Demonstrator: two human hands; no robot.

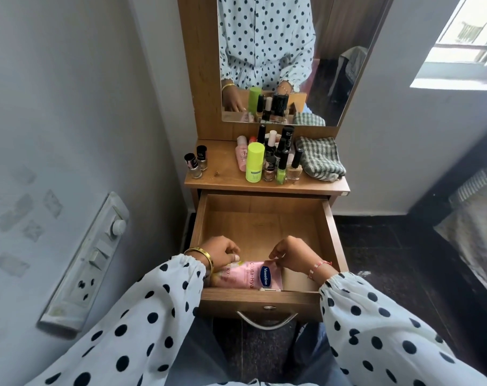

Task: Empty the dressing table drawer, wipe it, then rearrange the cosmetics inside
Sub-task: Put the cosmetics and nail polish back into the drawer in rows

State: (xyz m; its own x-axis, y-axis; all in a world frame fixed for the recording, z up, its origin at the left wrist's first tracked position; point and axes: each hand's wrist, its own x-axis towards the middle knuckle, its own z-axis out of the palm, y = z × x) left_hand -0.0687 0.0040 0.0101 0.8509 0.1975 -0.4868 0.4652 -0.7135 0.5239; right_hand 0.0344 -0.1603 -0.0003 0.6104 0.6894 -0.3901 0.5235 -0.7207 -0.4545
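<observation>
The wooden drawer [260, 218] is pulled out, its floor mostly bare. A pink Vaseline bottle [250, 277] lies on its side against the drawer's front wall. My left hand [222, 253] has its fingers curled on the bottle's left end. My right hand [289, 253] pinches its upper right edge. On the dressing table top [220, 176] stand two nail polish bottles [196, 164] at the left and a cluster of cosmetics, among them a lime-green tube [254, 162] and a lime nail polish [281, 169].
A folded green checked cloth [320, 158] lies at the right of the table top. A mirror [281, 59] rises behind it. A switchboard [86, 263] is on the left wall. A bed [470, 224] stands to the right over a dark floor.
</observation>
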